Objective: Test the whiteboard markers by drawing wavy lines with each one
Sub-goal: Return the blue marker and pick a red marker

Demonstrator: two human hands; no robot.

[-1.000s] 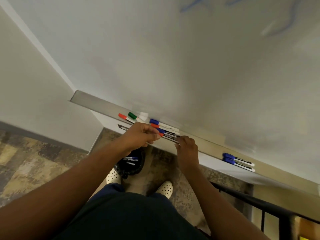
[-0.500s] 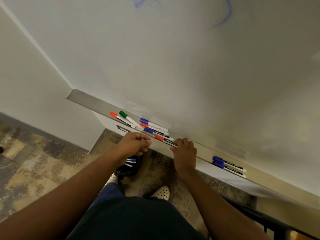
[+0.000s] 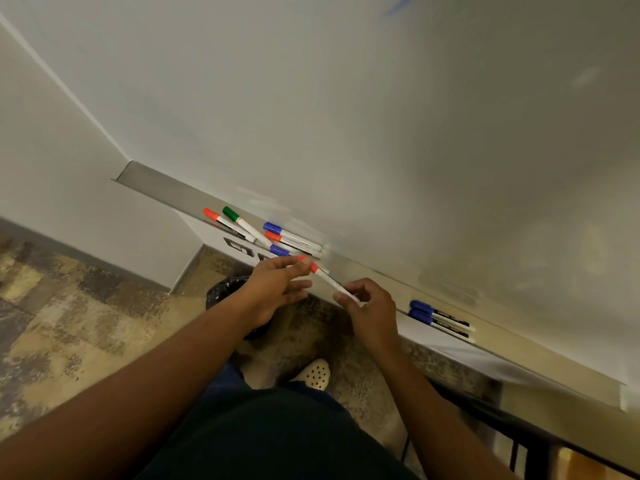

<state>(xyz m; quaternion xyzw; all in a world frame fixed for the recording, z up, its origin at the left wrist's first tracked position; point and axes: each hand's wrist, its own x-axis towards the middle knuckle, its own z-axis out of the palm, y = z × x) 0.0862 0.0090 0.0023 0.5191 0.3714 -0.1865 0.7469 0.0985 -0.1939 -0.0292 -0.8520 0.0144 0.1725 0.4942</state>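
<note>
Lifted off the metal tray (image 3: 166,183) since the earlier frame, the slim red-capped white marker (image 3: 330,280) is light and rigid: right hand (image 3: 372,306) pinches its barrel, left hand (image 3: 277,289) fingers pinch the cap, best pulled straight off.

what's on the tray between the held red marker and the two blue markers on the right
Nothing: in the head view the tray is bare between the red marker and the two blue markers.

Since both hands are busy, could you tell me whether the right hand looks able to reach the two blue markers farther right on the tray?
Probably yes: nothing lies between them, but the right hand grips a red marker.
</note>
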